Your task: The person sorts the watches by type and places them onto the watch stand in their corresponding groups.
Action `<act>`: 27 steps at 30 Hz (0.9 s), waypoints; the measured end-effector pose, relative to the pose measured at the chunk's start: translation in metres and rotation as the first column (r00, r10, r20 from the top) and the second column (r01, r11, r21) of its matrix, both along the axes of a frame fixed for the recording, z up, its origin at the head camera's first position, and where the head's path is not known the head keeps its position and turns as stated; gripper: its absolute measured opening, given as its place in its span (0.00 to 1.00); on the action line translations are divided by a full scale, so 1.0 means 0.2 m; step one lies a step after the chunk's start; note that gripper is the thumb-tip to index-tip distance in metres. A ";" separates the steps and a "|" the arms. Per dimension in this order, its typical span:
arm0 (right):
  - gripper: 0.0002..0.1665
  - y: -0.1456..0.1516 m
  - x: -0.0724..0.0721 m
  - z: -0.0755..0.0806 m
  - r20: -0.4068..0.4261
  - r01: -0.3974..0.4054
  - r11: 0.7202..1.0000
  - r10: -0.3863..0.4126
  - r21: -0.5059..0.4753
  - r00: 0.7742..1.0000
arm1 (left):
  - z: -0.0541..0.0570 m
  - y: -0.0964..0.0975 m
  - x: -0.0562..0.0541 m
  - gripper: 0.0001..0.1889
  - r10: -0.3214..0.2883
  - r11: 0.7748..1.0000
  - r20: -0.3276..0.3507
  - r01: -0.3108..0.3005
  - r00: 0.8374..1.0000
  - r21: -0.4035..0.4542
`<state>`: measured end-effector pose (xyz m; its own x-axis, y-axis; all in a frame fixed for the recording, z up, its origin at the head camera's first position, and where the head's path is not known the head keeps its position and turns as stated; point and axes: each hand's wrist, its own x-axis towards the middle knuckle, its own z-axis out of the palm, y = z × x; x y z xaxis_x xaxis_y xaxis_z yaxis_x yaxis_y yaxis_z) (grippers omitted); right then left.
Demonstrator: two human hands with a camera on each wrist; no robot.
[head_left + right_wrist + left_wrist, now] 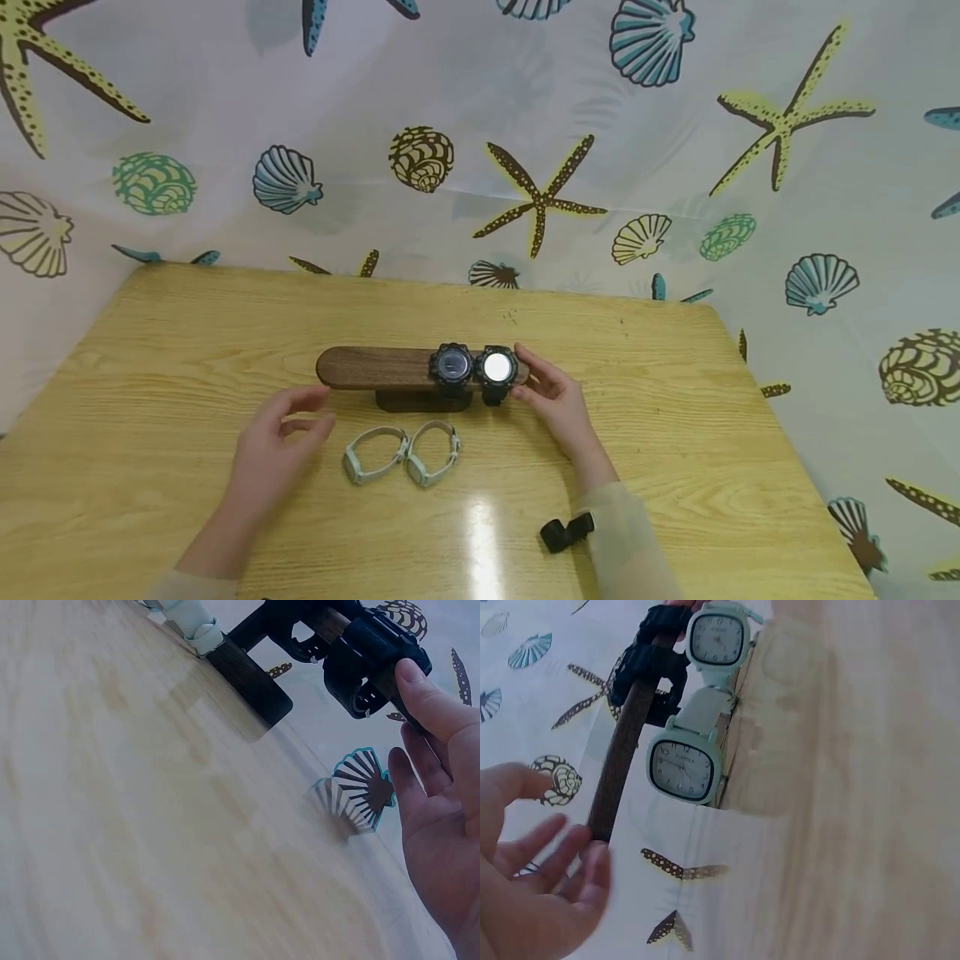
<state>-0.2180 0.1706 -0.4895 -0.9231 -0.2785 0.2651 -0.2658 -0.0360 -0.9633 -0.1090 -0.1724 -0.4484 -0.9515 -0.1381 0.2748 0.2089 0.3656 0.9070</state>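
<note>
A dark wooden watch stand (375, 367) carries two black digital watches, one (453, 364) nearer its middle and one (497, 367) with a glare-white face near the right end. My right hand (558, 408) grips that right end beside the outer watch; in the right wrist view its thumb (420, 686) lies against the bar, other fingers beneath. Just off the stand's left end, my left hand (273, 450) has loosely bent fingers and holds nothing. Two pale green watches with square dials, one left (375, 454) and one right (433, 454), stand on their sides before the base.
The wooden table (712, 467) has a light grain and a bright reflection near the front. A small black device (566, 532) sits at the right wrist. Behind the table hangs a white cloth (352, 100) printed with shells and starfish.
</note>
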 end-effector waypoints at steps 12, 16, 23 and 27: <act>0.33 0.00 0.00 0.01 -0.028 -0.009 1.000 0.009 -0.006 1.000 | -0.04 0.06 0.09 0.46 -0.173 0.966 0.371 0.231 0.912 -0.117; 0.33 0.00 -0.01 0.01 -0.023 -0.009 1.000 0.009 -0.002 1.000 | -0.06 0.07 0.09 0.46 -0.179 0.950 0.315 0.247 0.932 -0.191; 0.32 0.00 0.01 0.02 -0.015 -0.009 1.000 0.009 0.007 1.000 | -0.08 0.10 0.09 0.40 -0.139 0.903 0.234 0.221 0.962 -0.369; 0.32 0.00 0.00 0.01 -0.023 -0.011 1.000 0.011 0.010 1.000 | -0.08 0.11 0.08 0.32 -0.115 0.890 0.231 0.204 0.966 -0.407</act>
<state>-0.2170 0.1711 -0.4884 -0.9136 -0.2912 0.2839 -0.2880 -0.0298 -0.9572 -0.0923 -0.1507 -0.4638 -0.9910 0.1078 0.0795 0.1324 0.7006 0.7011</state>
